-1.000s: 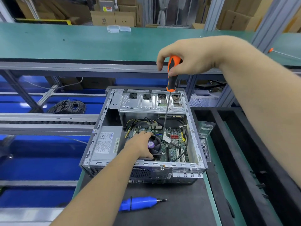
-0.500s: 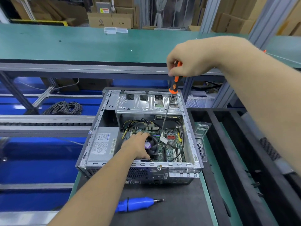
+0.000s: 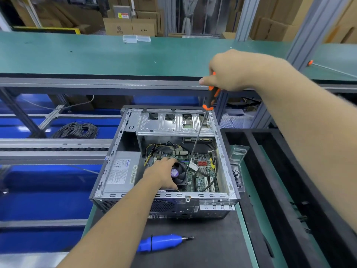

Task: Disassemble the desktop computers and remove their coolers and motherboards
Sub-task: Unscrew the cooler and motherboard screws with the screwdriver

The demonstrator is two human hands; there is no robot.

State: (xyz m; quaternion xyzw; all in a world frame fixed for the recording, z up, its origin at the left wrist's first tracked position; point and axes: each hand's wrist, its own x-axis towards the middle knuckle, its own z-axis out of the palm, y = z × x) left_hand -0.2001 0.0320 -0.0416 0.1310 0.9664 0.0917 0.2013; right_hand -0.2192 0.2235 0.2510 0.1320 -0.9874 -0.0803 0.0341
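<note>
An open desktop computer case (image 3: pixel 166 165) is seen lying on a dark mat (image 3: pixel 208 246) at the centre of a green-edged workbench, its side panel off and its motherboard (image 3: pixel 201 171) exposed. The cooler (image 3: pixel 178 174), a black fan with a purple hub label, is gripped by the left hand (image 3: pixel 161 174), whose fingers are curled over its 9 o'clock side. A long screwdriver (image 3: pixel 201 130) with an orange-and-black handle is held by the right hand (image 3: pixel 229 71) at 12 o'clock above the case, fingers wrapped round the handle top; its thin shaft is angled down to the board just beside the cooler at 3 o'clock. A grey power supply (image 3: pixel 121 171) is fitted at 9 o'clock inside the case. A blue electric screwdriver (image 3: pixel 161 242) is laid on the mat at 6 o'clock, well apart from the case. A coil of cable (image 3: pixel 76 130) is seen at 10 o'clock.
</note>
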